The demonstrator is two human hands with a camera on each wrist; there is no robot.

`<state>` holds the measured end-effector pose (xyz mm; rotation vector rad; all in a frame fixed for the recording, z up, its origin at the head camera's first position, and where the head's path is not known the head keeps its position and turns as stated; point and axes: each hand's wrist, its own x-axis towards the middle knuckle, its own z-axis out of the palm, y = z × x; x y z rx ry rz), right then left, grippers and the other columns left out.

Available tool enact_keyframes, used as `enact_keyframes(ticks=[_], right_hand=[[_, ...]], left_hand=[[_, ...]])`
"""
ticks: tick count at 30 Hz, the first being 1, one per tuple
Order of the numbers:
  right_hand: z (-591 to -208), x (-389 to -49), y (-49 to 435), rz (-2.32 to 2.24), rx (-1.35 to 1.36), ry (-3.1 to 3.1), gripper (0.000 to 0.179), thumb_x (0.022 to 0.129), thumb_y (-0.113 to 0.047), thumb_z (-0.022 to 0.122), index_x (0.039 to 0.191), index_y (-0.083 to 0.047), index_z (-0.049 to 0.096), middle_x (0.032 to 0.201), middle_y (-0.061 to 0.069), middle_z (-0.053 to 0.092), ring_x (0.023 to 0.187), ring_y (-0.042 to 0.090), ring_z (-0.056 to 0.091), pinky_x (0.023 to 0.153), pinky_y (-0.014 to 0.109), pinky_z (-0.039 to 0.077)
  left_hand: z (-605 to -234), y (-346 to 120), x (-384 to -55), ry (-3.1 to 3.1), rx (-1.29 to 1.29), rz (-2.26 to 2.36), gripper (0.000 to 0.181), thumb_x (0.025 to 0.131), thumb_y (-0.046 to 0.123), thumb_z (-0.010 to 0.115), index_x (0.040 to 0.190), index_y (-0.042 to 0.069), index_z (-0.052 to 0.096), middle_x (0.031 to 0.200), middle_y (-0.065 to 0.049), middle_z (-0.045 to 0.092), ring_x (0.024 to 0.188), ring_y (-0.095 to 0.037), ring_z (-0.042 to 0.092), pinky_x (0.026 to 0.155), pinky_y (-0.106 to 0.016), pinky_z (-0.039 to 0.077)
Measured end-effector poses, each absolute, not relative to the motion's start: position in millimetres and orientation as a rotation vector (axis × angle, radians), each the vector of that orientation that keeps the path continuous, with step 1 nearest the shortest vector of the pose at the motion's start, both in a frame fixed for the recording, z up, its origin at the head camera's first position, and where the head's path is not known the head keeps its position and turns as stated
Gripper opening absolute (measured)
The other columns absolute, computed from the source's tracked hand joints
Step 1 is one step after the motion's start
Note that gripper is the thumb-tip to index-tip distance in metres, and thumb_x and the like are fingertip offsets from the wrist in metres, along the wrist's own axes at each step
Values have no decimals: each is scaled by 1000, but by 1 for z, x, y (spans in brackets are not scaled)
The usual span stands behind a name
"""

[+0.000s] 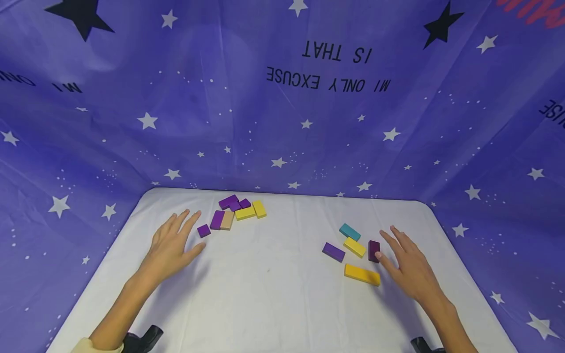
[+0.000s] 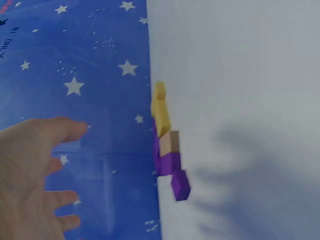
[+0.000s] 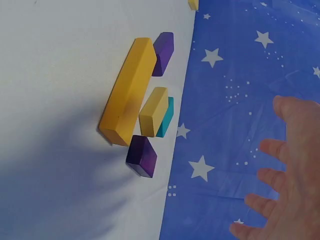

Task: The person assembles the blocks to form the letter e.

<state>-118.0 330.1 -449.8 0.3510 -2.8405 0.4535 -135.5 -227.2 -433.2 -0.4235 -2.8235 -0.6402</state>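
Observation:
My left hand (image 1: 169,250) hovers over the table's left side, fingers spread and holding nothing. Nearest to it is a small purple block (image 1: 203,231). Just beyond lie a purple block (image 1: 217,220) against a tan block (image 1: 227,220), two yellow blocks (image 1: 245,213) and several more purple blocks (image 1: 228,201). On the other side, my right hand (image 1: 410,267) is above the table with extended fingers, its thumb overlapping the edge of a dark purple block (image 1: 373,251) in the head view. Around that block are a long yellow block (image 3: 127,92), a shorter yellow block (image 3: 154,111), a teal block (image 1: 350,232) and a violet block (image 1: 333,252).
A white cloth covers the table (image 1: 265,304). Behind and beside it hangs a blue-purple curtain (image 1: 247,137) with stars and lettering. Black straps or mounts (image 1: 143,339) sit at both wrists. Bare white cloth separates the two block groups.

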Motion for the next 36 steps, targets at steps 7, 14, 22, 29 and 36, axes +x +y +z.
enact_keyframes(ticks=[7,14,22,29,36], right_hand=[[-455,-115,328,615,341,-2884,53,100,-36,60,144,-8,50,152,22,38,134,49,35,98,73,32],[-463,-112,328,750,317,-2906,47,99,-32,63,139,-8,55,149,20,42,132,48,40,98,71,35],[-472,-109,326,924,288,-2904,44,94,-14,70,136,-7,60,141,18,52,131,45,44,101,67,36],[-488,-105,330,1070,237,-2868,38,94,-18,71,130,-9,64,132,13,61,126,40,51,100,63,41],[-500,-104,332,1162,206,-2859,35,92,-15,73,126,-6,66,130,19,61,126,45,50,97,63,43]], left_hand=[[-452,-208,-139,-2698,-471,-853,63,89,15,73,145,2,46,143,-26,45,132,-49,36,102,-70,27],[-472,-176,-138,-2571,-571,-1023,53,88,8,74,135,-3,54,135,-20,55,126,-41,46,105,-58,34],[-489,-143,-133,-2592,-639,-1273,52,90,10,73,138,5,55,138,-11,56,129,-34,48,105,-55,39],[-501,-119,-137,-2580,-706,-1519,49,91,9,72,137,3,55,135,-13,58,123,-31,54,100,-52,45],[-514,-97,-143,-2552,-793,-1690,46,94,9,69,136,-1,54,133,-21,58,124,-33,54,102,-54,43]])
